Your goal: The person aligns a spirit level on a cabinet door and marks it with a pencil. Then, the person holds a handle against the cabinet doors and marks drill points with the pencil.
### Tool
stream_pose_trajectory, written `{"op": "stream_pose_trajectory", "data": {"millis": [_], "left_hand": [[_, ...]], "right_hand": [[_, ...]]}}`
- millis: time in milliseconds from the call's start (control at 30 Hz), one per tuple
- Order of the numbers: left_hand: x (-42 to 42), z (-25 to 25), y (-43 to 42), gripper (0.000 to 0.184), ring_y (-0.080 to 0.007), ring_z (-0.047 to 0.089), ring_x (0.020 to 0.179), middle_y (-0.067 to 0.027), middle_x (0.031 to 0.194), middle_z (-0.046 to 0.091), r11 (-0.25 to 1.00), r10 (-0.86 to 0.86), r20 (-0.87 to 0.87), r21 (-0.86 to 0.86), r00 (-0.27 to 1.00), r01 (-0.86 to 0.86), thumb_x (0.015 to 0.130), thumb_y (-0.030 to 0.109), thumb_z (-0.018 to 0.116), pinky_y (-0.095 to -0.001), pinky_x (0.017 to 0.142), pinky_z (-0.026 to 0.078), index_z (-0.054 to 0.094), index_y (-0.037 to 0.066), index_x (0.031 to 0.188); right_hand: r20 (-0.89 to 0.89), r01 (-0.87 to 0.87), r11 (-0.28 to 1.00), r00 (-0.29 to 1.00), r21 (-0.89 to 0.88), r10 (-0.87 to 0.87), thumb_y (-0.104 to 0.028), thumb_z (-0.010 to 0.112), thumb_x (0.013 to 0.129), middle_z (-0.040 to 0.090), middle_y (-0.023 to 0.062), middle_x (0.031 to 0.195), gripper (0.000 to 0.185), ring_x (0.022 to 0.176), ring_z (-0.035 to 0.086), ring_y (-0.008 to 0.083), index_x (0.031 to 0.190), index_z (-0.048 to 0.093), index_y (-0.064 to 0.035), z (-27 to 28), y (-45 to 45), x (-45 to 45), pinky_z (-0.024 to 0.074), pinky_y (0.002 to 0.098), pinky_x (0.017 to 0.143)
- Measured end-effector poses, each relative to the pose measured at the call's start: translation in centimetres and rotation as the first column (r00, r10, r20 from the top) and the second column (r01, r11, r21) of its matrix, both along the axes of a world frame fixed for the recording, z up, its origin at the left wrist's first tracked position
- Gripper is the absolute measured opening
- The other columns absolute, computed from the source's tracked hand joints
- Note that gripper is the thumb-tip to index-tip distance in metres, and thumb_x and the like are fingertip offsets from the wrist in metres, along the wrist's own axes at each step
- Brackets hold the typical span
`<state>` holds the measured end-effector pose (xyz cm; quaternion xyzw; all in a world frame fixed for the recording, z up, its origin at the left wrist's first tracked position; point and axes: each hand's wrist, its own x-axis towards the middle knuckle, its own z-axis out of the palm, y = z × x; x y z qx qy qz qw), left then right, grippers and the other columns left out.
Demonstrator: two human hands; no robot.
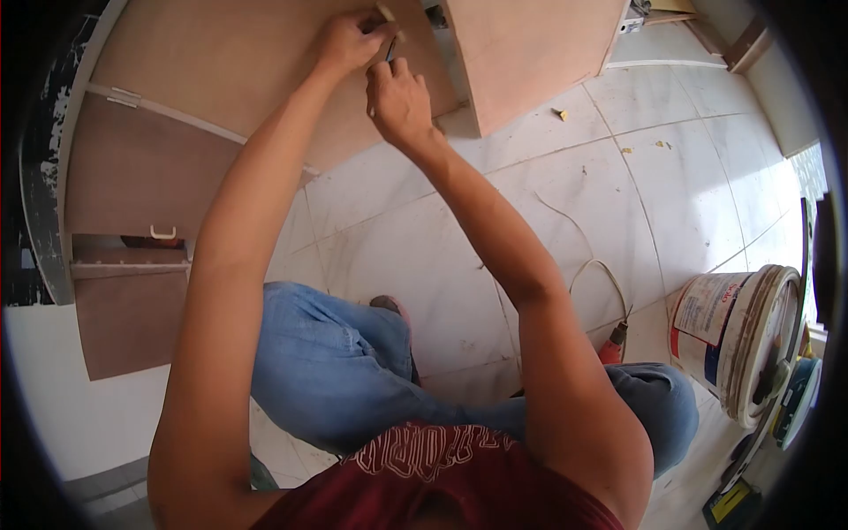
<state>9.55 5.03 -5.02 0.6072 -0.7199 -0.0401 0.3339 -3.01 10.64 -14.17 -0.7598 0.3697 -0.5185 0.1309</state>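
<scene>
At the upper middle, my left hand [356,41] has its fingers closed around a small pale handle [386,12] at the edge of a brown wooden cabinet door [212,53]. Just below and to the right, my right hand [399,99] is closed in a fist around a thin dark tool, perhaps a screwdriver [390,51], whose shaft points up toward the handle. Its grip is hidden inside my fingers.
Another wooden panel [530,53] stands right of my hands. On the tiled floor [565,203] are small yellow scraps, a red power tool [611,346] with a cord, and a white bucket [720,327] at the right. Lower cabinet doors [141,168] stand at the left.
</scene>
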Motion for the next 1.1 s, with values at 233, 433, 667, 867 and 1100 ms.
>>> {"op": "stream_pose_trajectory", "data": {"millis": [233, 433, 667, 867, 1100], "left_hand": [[1.2, -0.8, -1.0, 0.028, -0.0083, 0.059, 0.068, -0.0001, 0.078, 0.072, 0.998, 0.03, -0.018, 0.064, 0.999, -0.029, 0.089, 0.033, 0.078, -0.0283, 0.063, 0.048, 0.077, 0.006, 0.097], [0.5, -0.3, -0.4, 0.028, -0.0079, 0.057, 0.064, 0.0005, 0.073, 0.069, 0.998, 0.043, -0.04, 0.046, 0.998, -0.042, 0.089, 0.033, 0.078, -0.0285, 0.06, 0.047, 0.077, 0.006, 0.096], [1.1, -0.8, -1.0, 0.027, -0.0086, 0.06, 0.067, -0.0009, 0.075, 0.072, 0.997, 0.032, -0.048, 0.066, 0.998, -0.028, 0.089, 0.031, 0.078, -0.0285, 0.062, 0.049, 0.078, 0.006, 0.096], [1.2, -1.0, -1.0, 0.029, -0.0091, 0.064, 0.073, -0.0029, 0.082, 0.075, 0.999, 0.007, -0.1, 0.044, 0.995, -0.002, 0.089, 0.033, 0.078, -0.0278, 0.069, 0.051, 0.077, 0.005, 0.097], [0.6, -0.5, -0.6, 0.032, -0.0108, 0.066, 0.077, -0.0033, 0.085, 0.076, 0.998, 0.042, -0.04, 0.048, 0.998, -0.04, 0.088, 0.035, 0.078, -0.0284, 0.072, 0.052, 0.078, 0.006, 0.099]], "right_hand": [[-0.022, -0.012, 0.998, 1.0, 0.056, 0.013, -0.014, 0.065, 0.086, 0.06, 0.0172, 0.099, 0.019, 0.086, 0.063, 0.0358, 0.102, 0.058, -0.0063, 0.2, -0.8, 0.3, 0.0472, 0.0471, 0.077], [0.033, 0.013, 0.999, 0.999, 0.042, -0.015, -0.014, 0.062, 0.088, 0.061, 0.0167, 0.096, 0.017, 0.08, 0.062, 0.0373, 0.104, 0.057, -0.0074, 0.1, -1.2, 0.9, 0.0471, 0.0489, 0.074], [-0.032, 0.009, 0.999, 0.999, 0.03, -0.008, -0.015, 0.063, 0.088, 0.06, 0.0177, 0.097, 0.016, 0.082, 0.063, 0.0344, 0.1, 0.058, -0.0057, 0.3, -1.0, 0.5, 0.0459, 0.0475, 0.077], [-0.025, -0.005, 1.0, 1.0, 0.016, 0.005, -0.016, 0.063, 0.088, 0.061, 0.0162, 0.096, 0.017, 0.084, 0.063, 0.0335, 0.102, 0.059, -0.0067, -0.6, -1.2, 0.4, 0.0461, 0.0468, 0.077], [0.018, 0.007, 0.999, 1.0, -0.053, -0.006, -0.017, 0.066, 0.087, 0.062, 0.0136, 0.095, 0.018, 0.083, 0.063, 0.0331, 0.102, 0.06, -0.0086, -1.2, -1.4, -0.1, 0.0469, 0.0484, 0.076]]}}
